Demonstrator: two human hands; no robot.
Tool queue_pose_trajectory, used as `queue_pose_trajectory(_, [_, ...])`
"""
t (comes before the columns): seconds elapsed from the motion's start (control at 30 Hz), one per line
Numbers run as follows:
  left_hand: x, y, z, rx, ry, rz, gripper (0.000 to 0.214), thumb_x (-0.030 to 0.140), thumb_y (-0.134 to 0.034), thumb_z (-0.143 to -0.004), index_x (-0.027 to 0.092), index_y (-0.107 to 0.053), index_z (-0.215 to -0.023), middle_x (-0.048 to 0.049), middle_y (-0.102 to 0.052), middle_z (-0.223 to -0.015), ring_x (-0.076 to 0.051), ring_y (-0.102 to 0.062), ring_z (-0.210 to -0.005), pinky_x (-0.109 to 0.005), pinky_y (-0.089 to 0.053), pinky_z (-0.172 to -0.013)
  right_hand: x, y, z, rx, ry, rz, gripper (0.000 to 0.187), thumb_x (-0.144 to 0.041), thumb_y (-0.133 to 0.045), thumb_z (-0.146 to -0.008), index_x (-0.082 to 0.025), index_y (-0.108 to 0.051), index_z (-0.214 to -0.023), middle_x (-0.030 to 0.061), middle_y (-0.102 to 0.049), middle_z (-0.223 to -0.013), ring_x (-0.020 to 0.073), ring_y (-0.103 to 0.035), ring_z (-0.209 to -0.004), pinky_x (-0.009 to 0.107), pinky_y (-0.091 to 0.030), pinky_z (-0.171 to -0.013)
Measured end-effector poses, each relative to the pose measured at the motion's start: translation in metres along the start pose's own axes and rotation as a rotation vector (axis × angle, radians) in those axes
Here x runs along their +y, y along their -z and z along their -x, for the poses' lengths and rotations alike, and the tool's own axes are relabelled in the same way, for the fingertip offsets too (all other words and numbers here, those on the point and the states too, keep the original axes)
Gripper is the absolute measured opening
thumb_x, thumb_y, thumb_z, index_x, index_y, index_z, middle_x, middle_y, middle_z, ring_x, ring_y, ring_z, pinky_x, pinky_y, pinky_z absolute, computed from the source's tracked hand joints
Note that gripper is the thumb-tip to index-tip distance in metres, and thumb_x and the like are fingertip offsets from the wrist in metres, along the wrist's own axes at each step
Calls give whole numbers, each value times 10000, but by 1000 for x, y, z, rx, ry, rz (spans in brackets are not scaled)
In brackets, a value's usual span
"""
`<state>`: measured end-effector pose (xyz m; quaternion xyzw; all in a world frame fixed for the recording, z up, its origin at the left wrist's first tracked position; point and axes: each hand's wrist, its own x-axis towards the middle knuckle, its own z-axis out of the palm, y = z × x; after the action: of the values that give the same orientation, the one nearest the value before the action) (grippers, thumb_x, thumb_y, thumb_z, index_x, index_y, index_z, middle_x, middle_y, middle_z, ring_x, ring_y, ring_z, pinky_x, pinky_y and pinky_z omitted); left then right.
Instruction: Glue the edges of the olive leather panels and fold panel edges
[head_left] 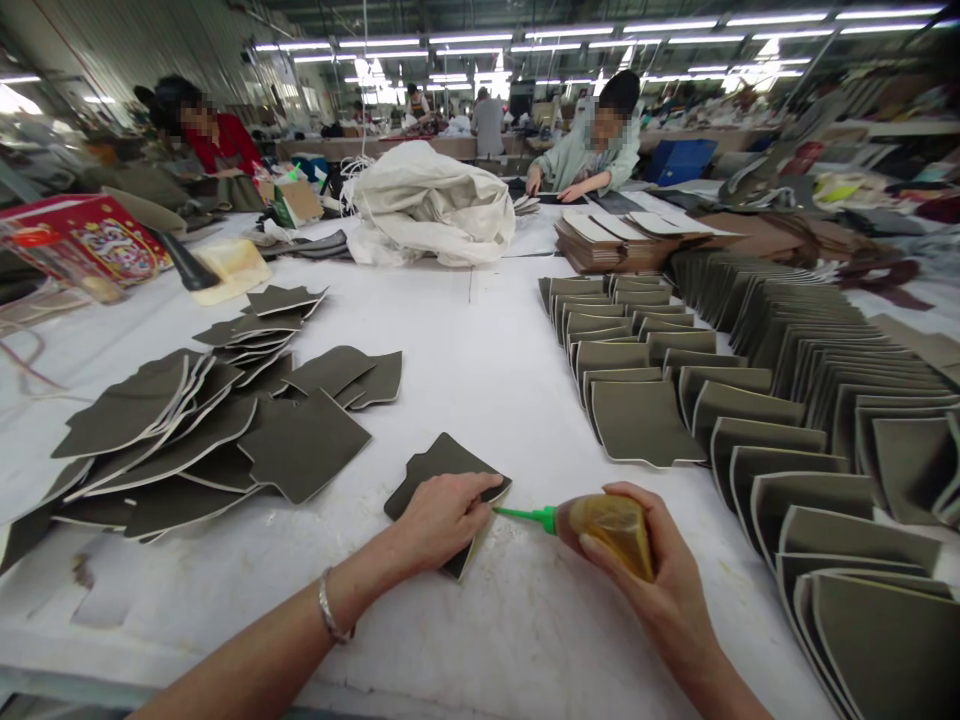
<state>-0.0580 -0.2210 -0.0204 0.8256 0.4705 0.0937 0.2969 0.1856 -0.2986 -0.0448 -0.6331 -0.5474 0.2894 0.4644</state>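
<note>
A dark olive panel with a pale edge (442, 459) lies on the table in front of me. My left hand (442, 515) grips and presses this panel near its right edge, index finger stretched along it and the other fingers curled; the hand covers part of it. In my right hand (664, 565) is a squeeze bottle (611, 530) with amber contents, tilted on its side. Its thin green nozzle (529, 515) points left, the tip right at the panel's edge beside my left fingers.
Loose panels (300, 440) are heaped on the left. Overlapping rows of similar panels (645, 410) run down the right side. Farther back are a white sack (435, 205), brown stacks (600, 240), a black-handled brush (187, 265) and a red box (112, 240). A co-worker (592, 150) works opposite.
</note>
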Motion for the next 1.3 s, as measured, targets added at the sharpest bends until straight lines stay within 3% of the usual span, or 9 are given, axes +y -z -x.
queue_pose_trajectory(0.13, [0, 0, 0, 2, 2, 1, 451, 190, -433, -855, 267, -608, -1263, -9, -729, -1029, -202, -665, -865, -283, -470, -730, -1, -1, -2, 98, -14, 6, 504, -510, -712, -758, -271, -507, -1151, 29, -570, -1055, 237, -580, -893, 357, -477, -790])
queue_pose_trajectory(0.37, [0, -1, 1, 13, 22, 13, 436, 201, -439, -860, 260, -608, -1258, -7, -730, -1021, -197, -662, -853, -278, -468, -731, -14, -9, 21, -64, -93, -98, 489, -497, -717, -728, -250, -541, -1111, 24, -618, -978, 231, -610, -826, 316, -490, -729])
queue_pose_trajectory(0.5, [0, -2, 3, 15, 21, 23, 442, 199, -438, -860, 267, -601, -1265, -3, -729, -995, -199, -660, -846, -279, -462, -719, -22, -14, 29, -19, -144, -114, 486, -514, -707, -729, -256, -531, -1102, 9, -607, -960, 218, -595, -829, 305, -479, -748])
queue_pose_trajectory(0.67, [-2, -4, 3, 17, 9, 23, 445, 198, -452, -858, 272, -590, -1274, 2, -724, -982, -192, -653, -843, -270, -455, -726, -24, -17, 36, -89, -180, -146, 492, -536, -693, -729, -259, -527, -1100, 1, -626, -909, 222, -610, -780, 304, -493, -699])
queue_pose_trajectory(0.87, [-3, -4, 4, 20, 14, 18, 460, 188, -447, -849, 279, -588, -1277, 3, -720, -992, -193, -650, -845, -278, -453, -738, -24, -19, 39, -72, -209, -164, 507, -535, -711, -714, -265, -527, -1101, 0, -639, -923, 228, -623, -804, 307, -496, -730])
queue_pose_trajectory(0.97, [-1, -3, 4, 32, 31, 46, 457, 181, -446, -843, 268, -599, -1266, 4, -717, -925, -192, -644, -806, -282, -447, -726, -20, -15, 38, -111, -286, -297, 496, -504, -735, -703, -272, -542, -1097, -16, -652, -835, 222, -627, -754, 309, -500, -697])
queue_pose_trajectory(1.1, [1, 3, 6, 21, 27, 168, 393, 225, -478, -847, 236, -632, -1209, 12, -679, -789, -169, -607, -705, -262, -439, -670, -1, 3, 35, -155, -476, -699, 504, -487, -718, -708, -248, -609, -1138, 76, -721, -960, 305, -677, -873, 430, -548, -767])
queue_pose_trajectory(1.2, [-7, 13, 12, 213, 79, 147, 356, 289, -439, -886, 210, -625, -1178, -33, -667, -940, -188, -609, -823, -291, -454, -763, 17, 22, 36, -92, -569, -895, 432, -531, -627, -777, -269, -673, -1118, 110, -714, -1074, 330, -678, -942, 482, -560, -766])
queue_pose_trajectory(1.3, [-31, 21, 12, 457, 309, -2, 394, 361, -437, -867, 172, -577, -1183, -105, -626, -1088, -269, -584, -1019, -389, -430, -884, 27, 35, 38, -20, -622, -1076, 428, -589, -509, -851, -297, -701, -1097, 107, -717, -1007, 255, -687, -801, 402, -569, -661])
